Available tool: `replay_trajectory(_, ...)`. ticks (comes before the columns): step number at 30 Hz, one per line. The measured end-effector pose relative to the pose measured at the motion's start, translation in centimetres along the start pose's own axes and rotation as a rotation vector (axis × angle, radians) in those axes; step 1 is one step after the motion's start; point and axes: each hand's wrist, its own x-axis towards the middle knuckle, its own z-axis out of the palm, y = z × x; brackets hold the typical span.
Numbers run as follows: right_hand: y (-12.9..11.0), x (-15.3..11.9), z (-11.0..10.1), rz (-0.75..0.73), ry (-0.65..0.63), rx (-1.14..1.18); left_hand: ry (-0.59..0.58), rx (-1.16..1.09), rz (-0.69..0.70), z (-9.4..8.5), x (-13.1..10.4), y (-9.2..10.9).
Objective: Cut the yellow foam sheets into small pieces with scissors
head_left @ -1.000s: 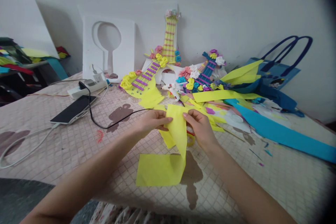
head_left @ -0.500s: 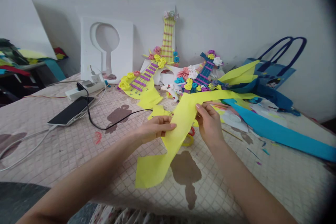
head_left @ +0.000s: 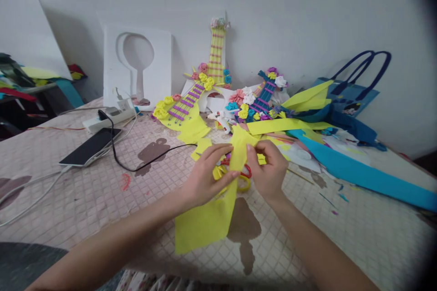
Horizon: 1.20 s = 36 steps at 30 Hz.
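Note:
Both hands hold a strip of yellow crepe paper [head_left: 206, 223] above the table. My left hand [head_left: 208, 175] pinches its left edge between thumb and fingers. On the right edge, my right hand [head_left: 268, 166] grips the strip with thumb and curled fingers. Between the hands the paper is narrowed and folded; its lower end hangs wide toward the table's front. Red-handled scissors [head_left: 246, 170] and a yellow ring-shaped handle [head_left: 244, 184] show partly behind the strip. Farther back lies a white glue gun [head_left: 221, 122].
Paper-flower guitars [head_left: 184, 104] lean at the back beside a white foam board [head_left: 109, 68] with a cut-out. At left are a phone [head_left: 89, 146], a power strip [head_left: 109, 118] and cables. Blue paper [head_left: 362, 173] and a blue bag [head_left: 362, 95] lie to the right.
My hands have come closer together, and the strip between them has gone from flat to narrowed and folded. Its far part has come away from the yellow paper lying behind.

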Motion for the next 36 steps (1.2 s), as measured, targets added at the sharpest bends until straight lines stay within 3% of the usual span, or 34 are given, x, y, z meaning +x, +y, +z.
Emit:
replay_trajectory(3, -0.3, -0.4, 0.0, -0.127, -0.036, -0.070, -0.061, 0.037, -0.003, 0.8, -0.4, -0.5)
replay_trajectory(6, -0.3, -0.7, 0.1, -0.176, -0.053, -0.082, -0.021, 0.145, 0.013, 1.6, -0.7, -1.4)
replay_trajectory(10, -0.5, -0.9, 0.2, -0.155, -0.066, -0.056, 0.015, 0.264, 0.059, 2.4, -0.9, -1.7)
replay_trajectory(14, -0.7, -0.9, 0.2, -0.079, -0.136, 0.024, 0.018, 0.168, 0.040, 2.3, -0.9, -1.2)
replay_trajectory(19, -0.7, -1.1, 0.3, -0.028, -0.403, 0.193, -0.069, -0.245, -0.219, 1.9, -0.4, -1.0)
replay_trajectory(22, -0.5, -1.0, 0.4, -0.021, -0.421, 0.211, -0.012, -0.491, -0.422, 1.8, 0.0, -1.8)
replay_trajectory(24, -0.3, -0.9, 0.5, 0.003, -0.365, 0.200, 0.030, -0.696, -0.569, 1.6, 0.4, -2.4)
replay_trajectory(28, 0.5, -0.5, 0.9, 0.175, -0.252, 0.240, 0.153, -1.030, -0.770, 0.8, 1.3, -2.7)
replay_trajectory(33, 1.2, -0.7, 1.7, 0.589, -0.516, 0.603, 0.182, -1.171, -0.849, -0.2, 2.0, -2.6)
replay_trajectory(36, 1.5, -1.1, 2.1, 0.651, -0.499, 0.638, 0.168, -1.182, -0.817, -0.2, 1.9, -2.8)
